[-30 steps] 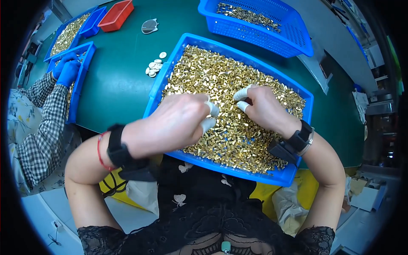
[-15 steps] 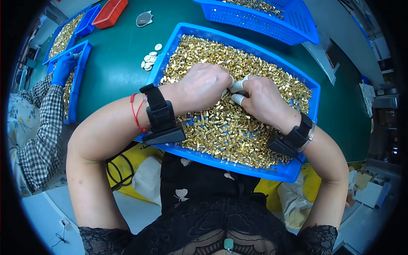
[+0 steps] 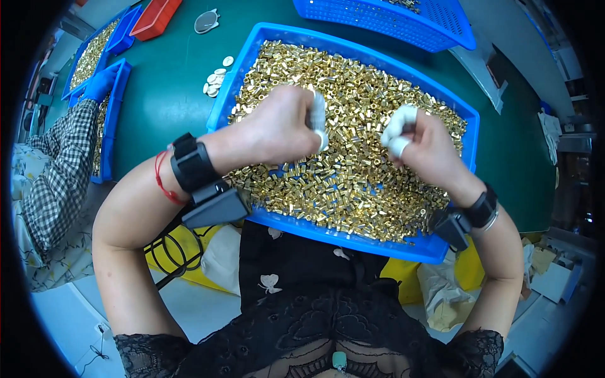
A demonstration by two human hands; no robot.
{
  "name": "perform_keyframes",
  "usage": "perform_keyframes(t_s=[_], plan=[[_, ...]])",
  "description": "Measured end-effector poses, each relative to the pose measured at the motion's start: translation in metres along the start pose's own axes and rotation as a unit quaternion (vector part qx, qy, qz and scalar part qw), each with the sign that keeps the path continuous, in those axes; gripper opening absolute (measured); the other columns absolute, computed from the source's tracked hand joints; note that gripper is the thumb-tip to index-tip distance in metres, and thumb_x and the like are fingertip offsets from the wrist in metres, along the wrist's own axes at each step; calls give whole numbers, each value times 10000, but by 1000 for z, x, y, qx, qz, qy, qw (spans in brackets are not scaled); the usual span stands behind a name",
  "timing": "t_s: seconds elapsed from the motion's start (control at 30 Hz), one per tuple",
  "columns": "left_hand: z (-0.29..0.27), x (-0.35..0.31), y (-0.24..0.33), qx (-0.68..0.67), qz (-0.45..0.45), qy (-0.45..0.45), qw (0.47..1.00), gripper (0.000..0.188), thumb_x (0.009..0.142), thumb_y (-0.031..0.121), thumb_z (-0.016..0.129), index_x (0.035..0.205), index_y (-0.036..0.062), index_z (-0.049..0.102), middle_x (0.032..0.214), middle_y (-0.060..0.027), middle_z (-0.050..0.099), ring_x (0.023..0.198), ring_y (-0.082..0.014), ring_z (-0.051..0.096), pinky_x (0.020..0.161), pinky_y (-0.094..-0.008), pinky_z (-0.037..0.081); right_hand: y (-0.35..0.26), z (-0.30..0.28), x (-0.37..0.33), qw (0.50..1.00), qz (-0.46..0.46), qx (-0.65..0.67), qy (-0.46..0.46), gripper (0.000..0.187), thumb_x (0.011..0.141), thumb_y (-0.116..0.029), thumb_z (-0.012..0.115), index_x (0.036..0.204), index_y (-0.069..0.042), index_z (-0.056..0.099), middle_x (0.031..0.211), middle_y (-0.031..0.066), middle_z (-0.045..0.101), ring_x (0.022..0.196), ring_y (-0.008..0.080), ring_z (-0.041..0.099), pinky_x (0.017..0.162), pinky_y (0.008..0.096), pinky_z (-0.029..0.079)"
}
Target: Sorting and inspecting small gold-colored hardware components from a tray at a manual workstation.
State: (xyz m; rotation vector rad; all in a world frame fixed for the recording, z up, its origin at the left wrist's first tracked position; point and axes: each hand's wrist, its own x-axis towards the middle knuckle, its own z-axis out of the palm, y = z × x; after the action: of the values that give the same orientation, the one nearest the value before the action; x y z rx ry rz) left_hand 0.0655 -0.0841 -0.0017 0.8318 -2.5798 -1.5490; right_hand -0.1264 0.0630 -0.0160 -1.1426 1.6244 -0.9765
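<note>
Right hand moved rightward, blue basket beyond tray.

Free gap between both hands

The person wears black clothing with short lace sleeves and pale butterflies, a green pendant, white finger cots on both hands, black wrist straps with dark boxes, a red cord on the left arm and a silver bangle on the right

Bright, cool light — metal pieces glinting; left grip slightly blurred — fisheye rim black.
</note>
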Motion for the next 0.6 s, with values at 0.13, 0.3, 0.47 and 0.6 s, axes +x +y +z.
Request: perform_keyframes(t_s=[0.13, 0.3, 0.47, 0.6], plan=[[20, -12, -1, 71, 71, -21, 995, 96, 694, 54, 634, 773, 1, 617, 725, -163, 609, 613, -338, 599, 582, -400, 492, -7, 21, -19, 967, -130, -219, -28, 108, 781, -16, 629, 888, -15, 621, 757, 88, 580, 648, 202, 596, 584, 324, 485], [37, -9, -3, 233, 178, -8, 956, 84, 656, 43, 612, 710, -22, 606, 757, -181, 591, 656, -349, 611, 593, -430, 500, 6, 28, -9, 902, -182, -392, -15, 98, 753, -35, 653, 844, -30, 619, 752, 145, 565, 650, 308, 581, 581, 387, 482], [36, -6, -1, 281, 153, -28, 947, 47, 672, 41, 615, 700, 5, 610, 720, -149, 528, 617, -343, 579, 584, -440, 482, -5, 28, -5, 894, -160, -417, -36, 87, 756, -55, 660, 832, -27, 627, 754, 139, 570, 657, 314, 588, 586, 417, 472], [39, -3, 0, 289, 158, -15, 944, 39, 661, 37, 614, 678, 2, 608, 720, -150, 545, 628, -344, 587, 579, -438, 481, -5, 29, -2, 894, -155, -418, -35, 82, 755, -49, 654, 828, -26, 625, 728, 138, 562, 656, 322, 589, 582, 419, 472]])
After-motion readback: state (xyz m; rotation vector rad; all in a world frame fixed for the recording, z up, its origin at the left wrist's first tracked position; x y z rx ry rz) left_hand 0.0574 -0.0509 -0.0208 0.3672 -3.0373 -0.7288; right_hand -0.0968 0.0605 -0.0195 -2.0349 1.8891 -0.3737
